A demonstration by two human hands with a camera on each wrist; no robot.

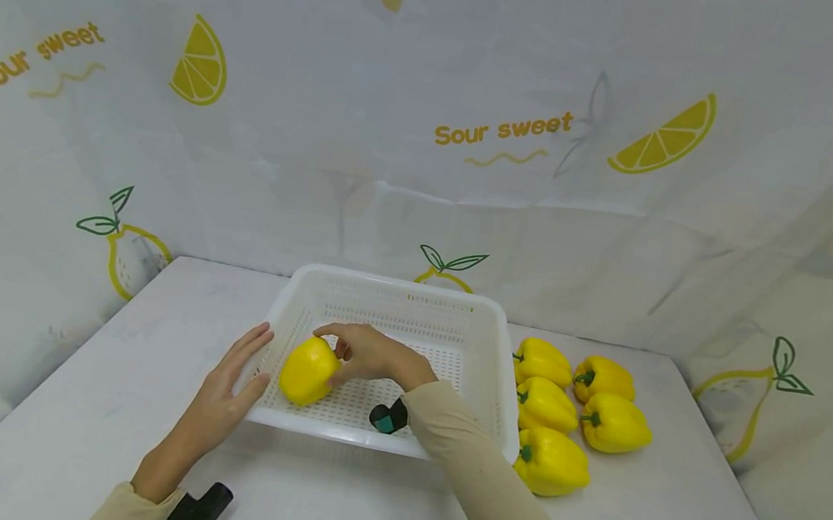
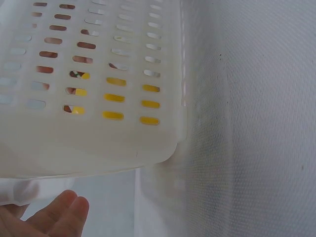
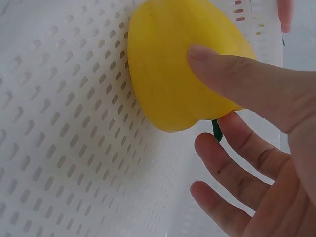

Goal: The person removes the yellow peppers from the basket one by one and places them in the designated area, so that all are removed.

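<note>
A yellow bell pepper [image 1: 307,373] is at the left end of a white perforated plastic basket [image 1: 489,384]. My right hand [image 1: 376,351] reaches over the front rim and holds it between thumb and index finger. In the right wrist view, the thumb lies across the pepper [image 3: 163,74], near its green stem [image 3: 217,130], while the other fingers stay off it. My left hand [image 1: 220,400] is at the basket's left rim with fingers extended; whether it touches cannot be told. Through the basket's slots in the left wrist view, yellow shows.
Several more yellow bell peppers [image 1: 615,423] lie on the white table [image 1: 333,503] at the basket's right side. Behind the table hangs a white cloth [image 1: 365,163] printed with lemons. A black device [image 1: 200,507] is on the left wrist, another [image 1: 389,416] on the right.
</note>
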